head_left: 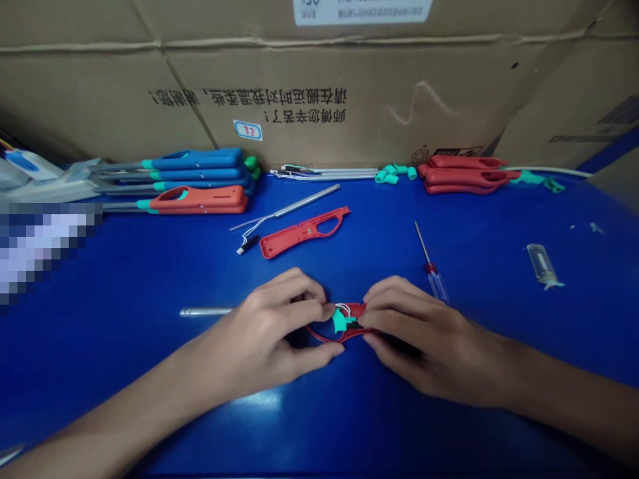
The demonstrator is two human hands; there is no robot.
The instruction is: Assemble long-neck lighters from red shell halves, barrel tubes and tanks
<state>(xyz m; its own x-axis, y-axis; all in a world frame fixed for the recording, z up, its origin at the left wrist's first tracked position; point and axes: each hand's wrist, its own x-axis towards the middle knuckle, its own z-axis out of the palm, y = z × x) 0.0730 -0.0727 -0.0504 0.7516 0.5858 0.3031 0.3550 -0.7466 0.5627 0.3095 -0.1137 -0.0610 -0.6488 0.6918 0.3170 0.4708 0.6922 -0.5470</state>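
Both hands meet at the middle of the blue table (150,372) over a red lighter shell half (344,332). My left hand (279,326) pinches it from the left, fingers curled over its left part. My right hand (414,332) grips its right end with closed fingers. Between the fingertips a teal trigger piece (339,321) and thin white wires (343,308) sit in the shell. A metal tube (206,311) sticks out leftward from under my left hand.
Another red shell half (304,232) with a wired metal tube (294,209) lies behind. A small screwdriver (432,267) lies to the right, a clear fuel cell (542,265) farther right. Finished blue and red lighters (194,178), red shells (464,174), teal caps (394,173) line a cardboard box (319,80).
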